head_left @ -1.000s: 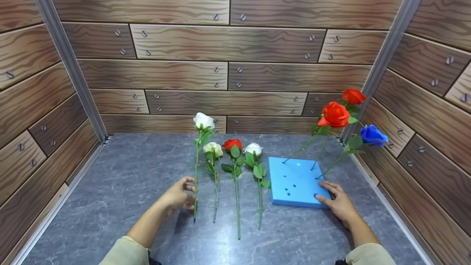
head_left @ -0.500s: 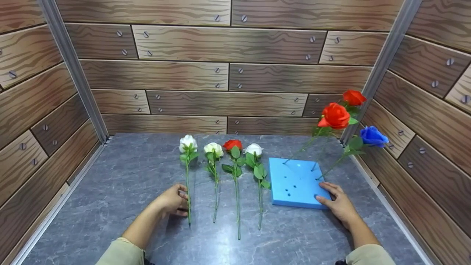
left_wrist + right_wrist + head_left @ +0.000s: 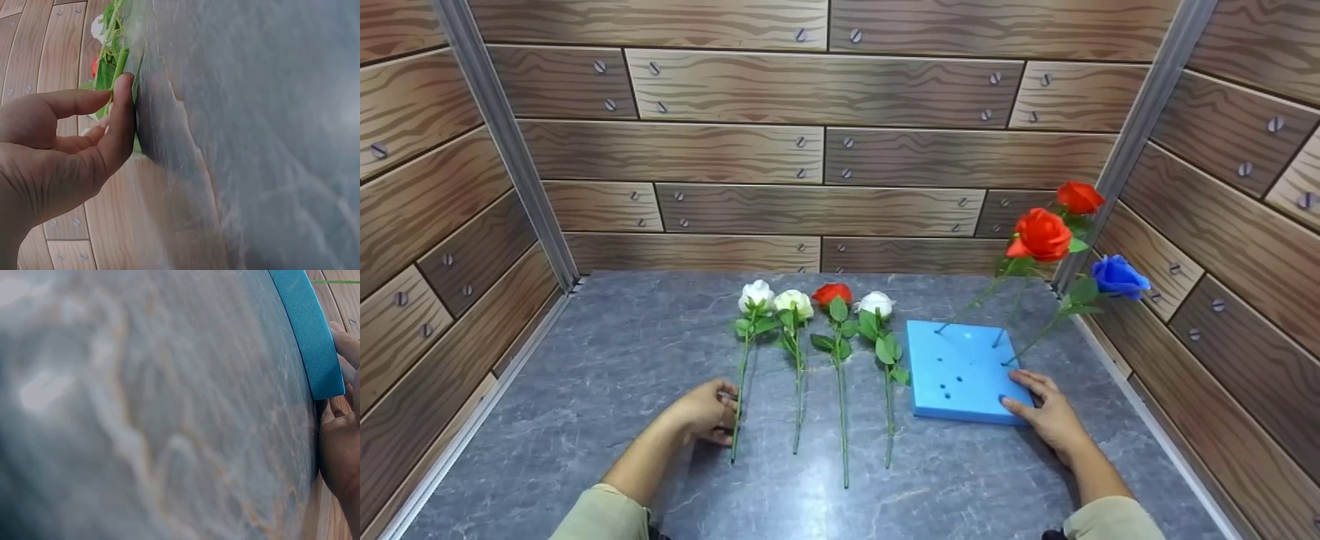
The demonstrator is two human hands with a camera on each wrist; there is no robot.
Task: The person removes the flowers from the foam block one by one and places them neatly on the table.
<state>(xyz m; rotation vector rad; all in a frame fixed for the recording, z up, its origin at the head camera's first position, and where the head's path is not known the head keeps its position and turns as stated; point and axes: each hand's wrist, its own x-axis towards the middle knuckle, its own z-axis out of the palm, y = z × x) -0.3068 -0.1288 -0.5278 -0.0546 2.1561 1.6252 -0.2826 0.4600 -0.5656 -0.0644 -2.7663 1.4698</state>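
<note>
My left grip [image 3: 709, 411] pinches the leftmost white rose [image 3: 755, 298] low on its stem, left of the frame's centre; a light pinch suits it. My right grip [image 3: 1056, 418] rests uncurled on the blue block [image 3: 979, 367], lower right, steadying it. The exact pinch point is unclear in the head view; the right wrist view crops the block.

I'm watching bright glare whitening the near tabletop [image 3: 630, 360]; soft shadow is pooling by the left hand [image 3: 705, 412]; the right wrist view is blurring at left.
</note>
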